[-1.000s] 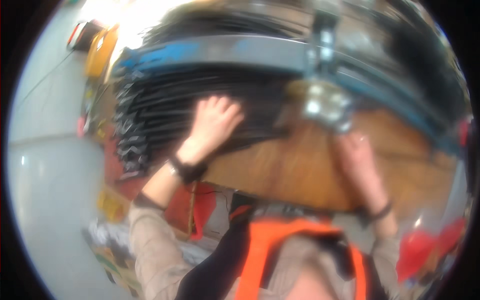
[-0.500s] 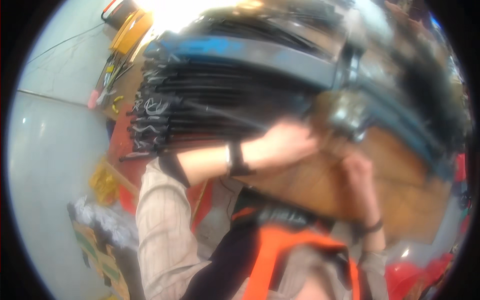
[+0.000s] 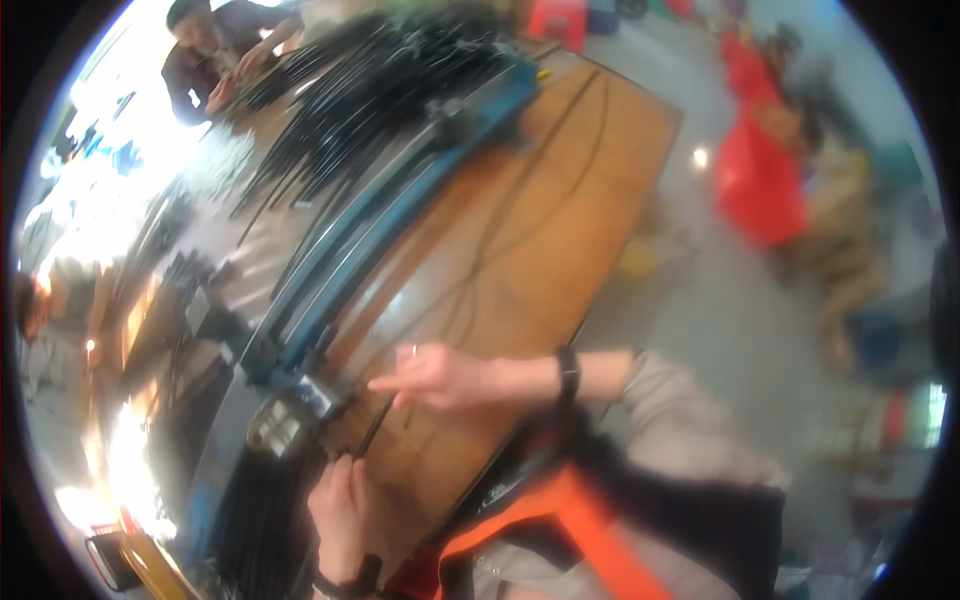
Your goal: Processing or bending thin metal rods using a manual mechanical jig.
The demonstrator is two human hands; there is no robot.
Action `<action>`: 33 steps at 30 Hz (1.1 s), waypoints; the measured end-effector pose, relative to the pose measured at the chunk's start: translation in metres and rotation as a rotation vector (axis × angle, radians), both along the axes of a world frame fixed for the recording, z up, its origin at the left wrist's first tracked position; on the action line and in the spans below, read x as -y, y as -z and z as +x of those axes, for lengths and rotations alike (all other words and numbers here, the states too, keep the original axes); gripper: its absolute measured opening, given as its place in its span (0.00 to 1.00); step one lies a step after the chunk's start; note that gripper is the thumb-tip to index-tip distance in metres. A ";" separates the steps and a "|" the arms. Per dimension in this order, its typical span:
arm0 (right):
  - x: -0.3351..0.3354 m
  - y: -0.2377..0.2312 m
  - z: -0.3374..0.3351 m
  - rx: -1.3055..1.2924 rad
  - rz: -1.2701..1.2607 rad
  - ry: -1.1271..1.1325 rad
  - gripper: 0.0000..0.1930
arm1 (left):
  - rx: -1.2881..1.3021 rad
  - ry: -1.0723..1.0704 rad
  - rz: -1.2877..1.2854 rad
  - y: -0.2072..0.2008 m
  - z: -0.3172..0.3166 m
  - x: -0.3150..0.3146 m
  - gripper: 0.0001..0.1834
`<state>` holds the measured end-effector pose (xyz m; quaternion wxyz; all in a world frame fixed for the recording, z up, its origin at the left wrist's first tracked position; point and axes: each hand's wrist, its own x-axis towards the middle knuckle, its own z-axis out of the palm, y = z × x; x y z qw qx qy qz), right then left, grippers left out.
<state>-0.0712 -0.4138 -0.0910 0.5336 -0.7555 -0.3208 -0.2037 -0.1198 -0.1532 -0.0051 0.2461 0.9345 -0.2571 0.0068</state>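
Observation:
A thin black rod [image 3: 376,427] slants between my two hands over the brown tabletop. My left hand [image 3: 342,508], low in the view, is closed with its fingertips pinched at the rod's lower end. My right hand [image 3: 432,376] has its fingers curled, thumb and forefinger closed at the upper end; blur hides the exact contact. Just left of the rod is a round metal fixture [image 3: 283,427], joined to a long blue rail [image 3: 385,222] that runs away toward the far side.
Bundles of black rods [image 3: 345,115] lie beyond the rail, and more dark rods [image 3: 262,520] lie beside my left hand. The brown tabletop [image 3: 560,210] stretches to the right. A person [image 3: 225,50] works at the far left. Red bags [image 3: 760,180] stand on the floor at right.
My view has swung to the right, so the rail now slants away and the floor at right shows. Both hands remain close together beside the metal fixture, and the rod between them now shows.

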 end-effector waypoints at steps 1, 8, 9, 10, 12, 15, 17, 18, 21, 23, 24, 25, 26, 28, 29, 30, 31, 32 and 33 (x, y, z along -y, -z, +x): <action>0.005 -0.001 0.000 0.051 -0.030 -0.026 0.14 | 0.024 0.022 -0.009 -0.004 0.000 0.001 0.07; 0.021 -0.007 -0.013 0.069 -0.066 -0.055 0.16 | -0.245 0.070 0.086 -0.029 0.000 0.004 0.08; 0.023 -0.007 -0.013 0.051 -0.077 -0.067 0.16 | -0.236 0.088 0.077 -0.032 -0.002 0.006 0.08; 0.025 -0.006 -0.014 0.031 -0.091 -0.072 0.16 | -0.230 0.084 0.073 -0.035 -0.002 0.008 0.08; 0.028 -0.006 -0.014 0.050 -0.081 -0.047 0.15 | -0.222 0.089 0.068 -0.040 -0.003 0.014 0.10; 0.032 -0.009 -0.016 0.116 -0.083 -0.055 0.12 | -0.188 0.089 0.080 -0.043 -0.001 0.025 0.12; 0.032 -0.014 -0.019 0.064 -0.058 -0.049 0.11 | -0.222 0.114 0.068 -0.044 -0.001 0.030 0.12; 0.032 -0.016 -0.021 0.009 -0.043 -0.115 0.10 | -0.266 0.091 0.084 -0.045 -0.002 0.031 0.11; 0.034 -0.017 -0.025 -0.010 0.010 -0.054 0.09 | -0.288 0.084 0.073 -0.048 -0.004 0.028 0.11; 0.036 -0.014 -0.025 -0.027 0.022 -0.045 0.09 | -0.262 0.097 0.032 -0.048 -0.003 0.025 0.11; 0.037 -0.012 -0.025 -0.010 0.004 -0.072 0.09 | -0.266 0.101 0.031 -0.047 -0.002 0.024 0.11; 0.037 -0.010 -0.024 0.008 -0.013 -0.099 0.10 | -0.280 0.118 0.051 -0.046 -0.001 0.024 0.11; 0.037 -0.010 -0.023 0.023 -0.084 -0.173 0.11 | -0.289 0.134 0.070 -0.044 0.001 0.025 0.11; 0.034 -0.015 -0.020 0.145 -0.145 -0.127 0.13 | -0.297 0.148 0.086 -0.041 0.005 0.030 0.11; 0.034 -0.020 -0.016 0.256 -0.250 -0.129 0.16 | -0.266 0.167 0.122 -0.041 0.007 0.034 0.10; 0.033 -0.026 -0.012 0.402 -0.300 -0.149 0.19 | -0.243 0.177 0.165 -0.040 0.008 0.037 0.10; 0.034 -0.033 -0.006 0.424 -0.323 -0.146 0.21 | -0.226 0.174 0.223 -0.043 0.010 0.039 0.10; 0.033 -0.041 0.002 0.503 -0.347 -0.218 0.23 | -0.044 0.251 0.079 -0.048 0.013 0.040 0.11; 0.035 -0.050 0.008 0.429 -0.187 -0.163 0.24 | 0.142 0.317 -0.064 -0.053 0.015 0.042 0.11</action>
